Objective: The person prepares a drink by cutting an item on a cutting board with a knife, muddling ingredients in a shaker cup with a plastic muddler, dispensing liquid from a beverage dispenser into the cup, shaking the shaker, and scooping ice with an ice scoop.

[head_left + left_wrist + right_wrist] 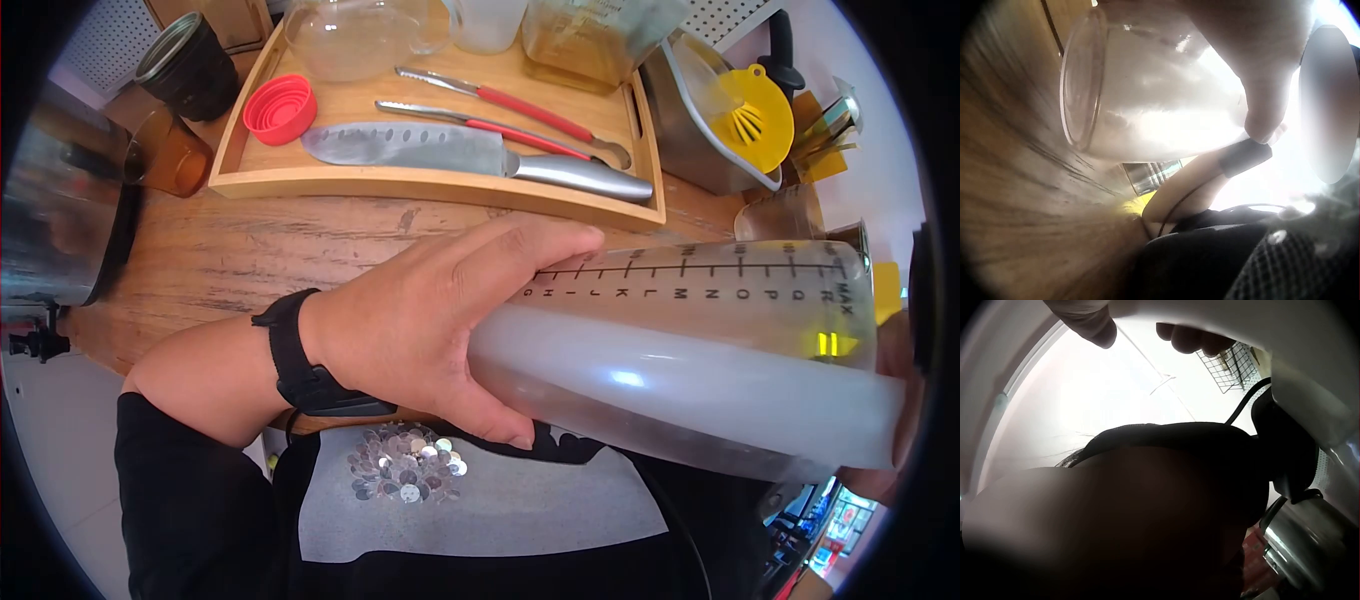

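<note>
A large clear container (690, 350) with printed letters and a MAX mark lies sideways in the air in the head view. My left hand (420, 310) grips its near end, thumb on one side and fingers on the other. Around its far end, at the right edge, is my right hand (908, 400), mostly hidden. In the left wrist view the container's round rim (1082, 87) faces the wooden table, with the left hand (1260, 69) on its wall. Fingertips (1191, 339) of the right hand show at the top of the right wrist view, against a pale curved wall.
Behind stands a wooden tray (430, 190) with a knife (410, 148), red-handled tongs (535, 110), a red lid (280, 108) and glass vessels. An amber cup (170, 155) is left; a yellow funnel (755, 120) is right. Black clothing with a sequined panel (560, 510) lies below.
</note>
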